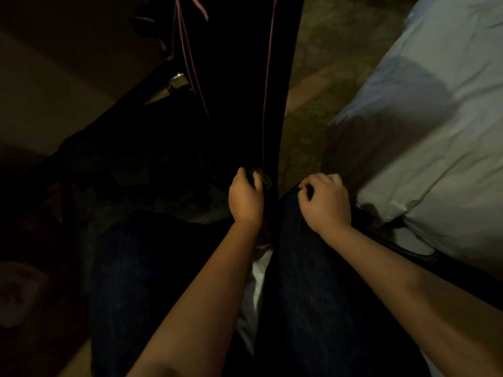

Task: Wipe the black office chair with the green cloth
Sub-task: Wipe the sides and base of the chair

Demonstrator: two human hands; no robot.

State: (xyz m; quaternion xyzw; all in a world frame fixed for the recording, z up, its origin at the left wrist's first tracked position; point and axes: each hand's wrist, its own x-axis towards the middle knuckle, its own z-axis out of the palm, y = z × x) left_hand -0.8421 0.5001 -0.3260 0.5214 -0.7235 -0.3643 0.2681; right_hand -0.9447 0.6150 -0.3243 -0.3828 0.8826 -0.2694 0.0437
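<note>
Above the knees [313,268], the green cloth [263,177] is gripped by the left hand [246,198] against the near edge of the chair [239,104], seemingly mid-wipe, the right hand [324,204] being rested loosely curled and empty beside the chair; a pressed stroke along that edge is judged next.

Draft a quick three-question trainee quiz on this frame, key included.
1. Which hand grips the green cloth? A) left B) right C) both
2. True or false: the right hand is pressed against the black chair.
3. Fill in: the pale bedding lies on the person's ____ side.
Key: 1 A, the left hand holds it at the chair. 2 False, it rests on the knee, fingers curled. 3 Right.
</note>
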